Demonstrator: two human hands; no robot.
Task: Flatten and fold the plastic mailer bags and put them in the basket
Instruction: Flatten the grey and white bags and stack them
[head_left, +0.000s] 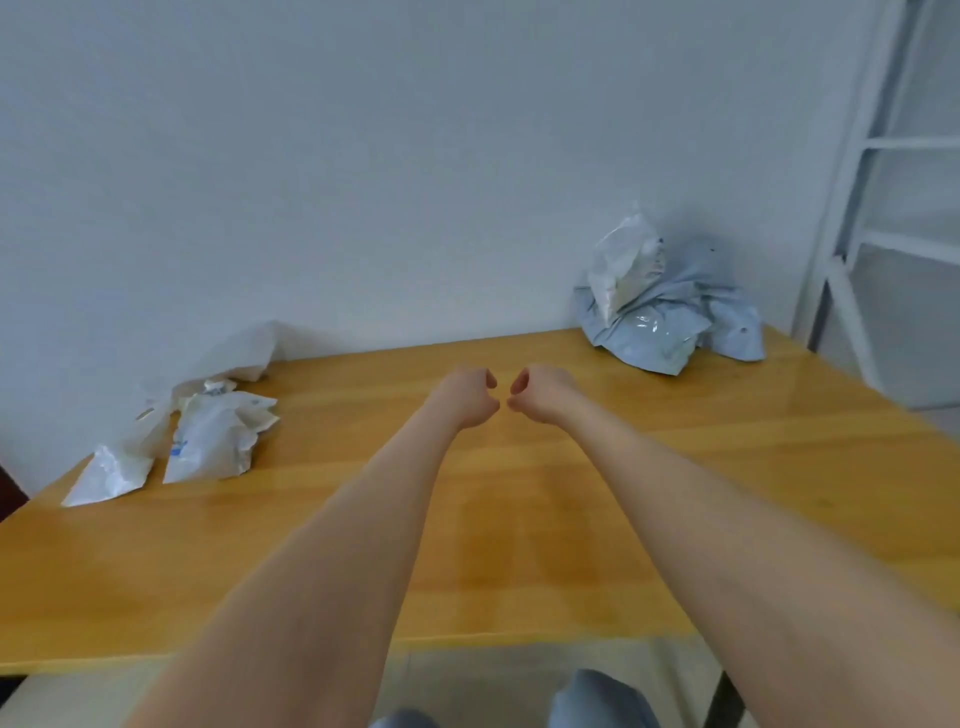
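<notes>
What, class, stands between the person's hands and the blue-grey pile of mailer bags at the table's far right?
Nothing visible. Only tabletop lies between the right hand, the left hand and the blue-grey pile. No basket is in view.

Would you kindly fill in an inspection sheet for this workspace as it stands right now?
Surface: glossy wooden table, pushed against the wall.
Job's things: white bags crumpled in a pile at the far left; blue-grey bags crumpled in a heap at the far right corner; none flattened or folded; no basket in view.
Clutter: nothing seen.
Hands: left hand and right hand curled into fists, holding nothing, side by side over the table's middle, apart from both piles.
Cables: nothing seen.
Surroundings: plain white wall behind; white metal frame to the right.
</notes>
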